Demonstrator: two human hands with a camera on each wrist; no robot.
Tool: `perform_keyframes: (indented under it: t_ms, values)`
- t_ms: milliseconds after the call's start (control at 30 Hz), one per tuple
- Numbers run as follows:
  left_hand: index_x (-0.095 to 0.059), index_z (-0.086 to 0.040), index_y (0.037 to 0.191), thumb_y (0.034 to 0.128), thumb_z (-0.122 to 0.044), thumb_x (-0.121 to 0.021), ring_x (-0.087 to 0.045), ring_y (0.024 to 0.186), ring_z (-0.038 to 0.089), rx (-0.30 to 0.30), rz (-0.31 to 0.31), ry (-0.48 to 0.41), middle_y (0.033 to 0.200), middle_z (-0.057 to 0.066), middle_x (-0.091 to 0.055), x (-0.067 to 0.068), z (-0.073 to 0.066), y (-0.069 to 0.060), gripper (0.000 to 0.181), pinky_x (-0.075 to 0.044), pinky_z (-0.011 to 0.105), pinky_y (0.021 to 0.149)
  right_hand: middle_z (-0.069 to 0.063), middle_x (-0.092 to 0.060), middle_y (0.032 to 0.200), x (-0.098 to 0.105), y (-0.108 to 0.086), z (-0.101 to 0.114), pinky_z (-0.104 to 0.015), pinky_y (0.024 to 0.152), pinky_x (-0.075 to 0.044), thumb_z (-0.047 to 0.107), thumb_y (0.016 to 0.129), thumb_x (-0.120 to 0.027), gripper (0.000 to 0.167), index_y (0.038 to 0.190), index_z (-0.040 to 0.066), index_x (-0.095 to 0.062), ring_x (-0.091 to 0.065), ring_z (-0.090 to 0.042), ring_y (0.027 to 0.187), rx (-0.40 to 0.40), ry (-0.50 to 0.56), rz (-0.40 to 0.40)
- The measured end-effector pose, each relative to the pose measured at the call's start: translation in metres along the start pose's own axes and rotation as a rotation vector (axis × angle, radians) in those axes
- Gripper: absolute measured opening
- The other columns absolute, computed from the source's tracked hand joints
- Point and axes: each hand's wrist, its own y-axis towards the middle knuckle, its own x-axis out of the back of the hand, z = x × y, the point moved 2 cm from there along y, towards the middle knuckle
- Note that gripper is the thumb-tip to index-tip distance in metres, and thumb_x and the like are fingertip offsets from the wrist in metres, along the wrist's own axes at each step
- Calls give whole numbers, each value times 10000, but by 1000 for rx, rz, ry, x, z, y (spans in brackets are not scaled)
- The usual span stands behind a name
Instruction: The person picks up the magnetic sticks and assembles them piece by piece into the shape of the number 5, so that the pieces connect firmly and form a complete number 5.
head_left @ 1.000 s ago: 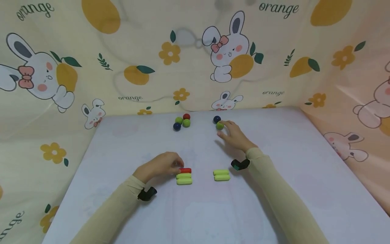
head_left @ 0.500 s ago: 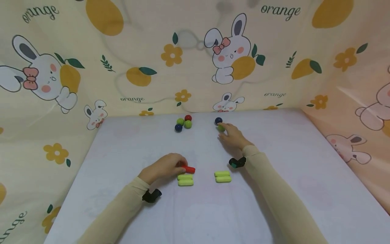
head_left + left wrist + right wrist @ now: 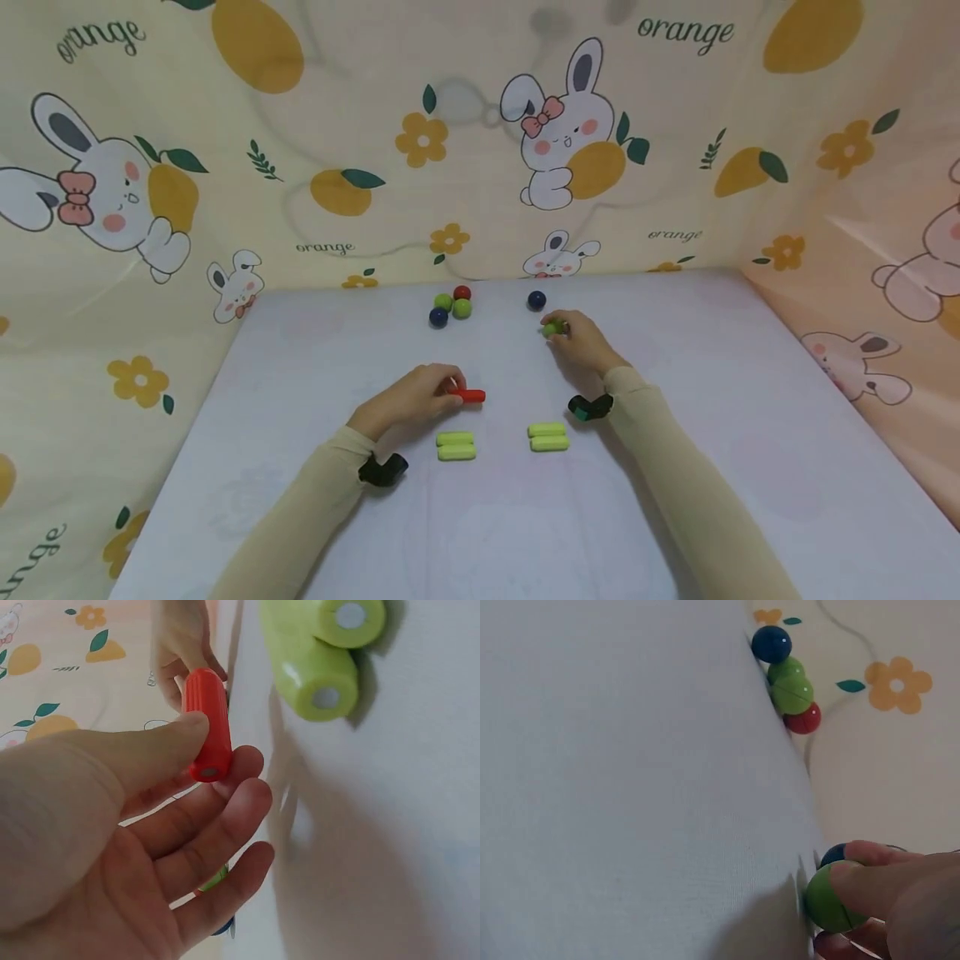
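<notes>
The left hand [image 3: 411, 398] pinches a red stick [image 3: 472, 396] between thumb and fingers; the left wrist view shows the red stick [image 3: 208, 727] clear of the green sticks [image 3: 322, 682]. Below that hand lie two light green sticks [image 3: 456, 452] side by side. A green ball [image 3: 551, 329] is pinched by the right hand [image 3: 585, 342], just in front of a dark blue ball [image 3: 536, 300]. In the right wrist view the thumb lies on the green ball [image 3: 832, 900], close to the table surface.
Two more light green sticks [image 3: 549, 444] lie at centre right on the white table [image 3: 495, 533]. Toward the back left of centre sits a cluster of balls: red [image 3: 462, 292], dark blue [image 3: 438, 317] and two green [image 3: 462, 308]. A printed cloth [image 3: 480, 183] stands behind.
The left hand has taken the red stick away from beside the green sticks, toward the back. The right hand has drawn the green ball away from the dark blue ball, toward the front.
</notes>
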Motion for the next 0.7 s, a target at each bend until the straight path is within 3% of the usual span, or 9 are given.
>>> perform_keyframes:
  t_ms: [200,467,700]
  values:
    - [-679,-138,1126,973,-161,-678,-601,971,168,16,-10,-32,1054,26,-684,0,-4,6,155,-536,362,918,-196,-594,1347,-1,-9,1,-462,989,-496,25,992,-552,326,1307,67,-626,-570,-326,1130,27,84,-4]
    - [-706,-78,1219,990,-141,-645,-587,952,161,23,10,-38,1098,46,-705,-2,-7,12,245,-534,346,904,-315,-516,1419,-1,-22,1,-454,946,-556,33,1010,-550,526,1520,73,-426,-629,-440,1184,80,139,69]
    - [-678,-102,1216,1010,-161,-618,-588,921,177,87,22,-22,1026,48,-687,-2,-11,14,222,-526,362,892,-220,-547,1431,2,-31,11,-439,977,-538,46,999,-577,367,1366,22,-573,-646,-361,1135,114,169,182]
